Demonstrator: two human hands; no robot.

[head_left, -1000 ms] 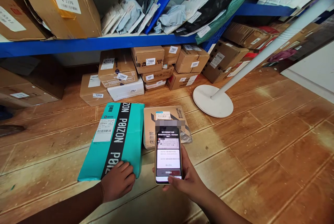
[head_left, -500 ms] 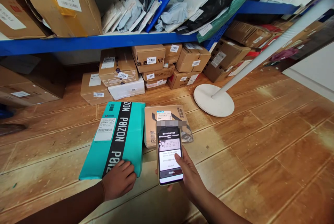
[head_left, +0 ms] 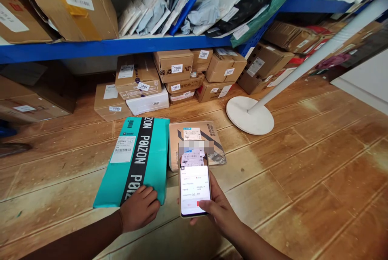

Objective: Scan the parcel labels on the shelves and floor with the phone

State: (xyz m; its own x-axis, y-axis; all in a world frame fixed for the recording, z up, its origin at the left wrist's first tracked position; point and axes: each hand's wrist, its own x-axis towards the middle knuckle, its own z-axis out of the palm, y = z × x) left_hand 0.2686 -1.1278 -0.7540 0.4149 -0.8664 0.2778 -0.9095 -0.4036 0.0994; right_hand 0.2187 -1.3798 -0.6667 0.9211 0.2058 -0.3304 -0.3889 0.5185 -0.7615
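My right hand (head_left: 222,207) is closed round a smartphone (head_left: 195,191), its thumb pressing low on the lit screen beside a red button. Beyond the phone, a flat brown cardboard parcel (head_left: 177,153) with a white label lies on the floor, partly hidden by it. My left hand (head_left: 141,209) rests at the near right corner of a teal parcel (head_left: 157,151), fingers curled together over its edge and the thumb out of sight. This parcel carries a black POIZON stripe and a white label. The two parcels lie side by side.
A blue shelf (head_left: 91,50) holds large boxes and several bagged parcels. Stacked cartons (head_left: 174,66) with number stickers stand on the floor beneath. To the right, a slanting white pole (head_left: 285,74) rises from a round base on the wood-look floor (head_left: 303,171).
The phone's screen has gone from a dark page with a pop-up to a white form with a red button. My right thumb has slid lower on the screen. My left hand stays put.
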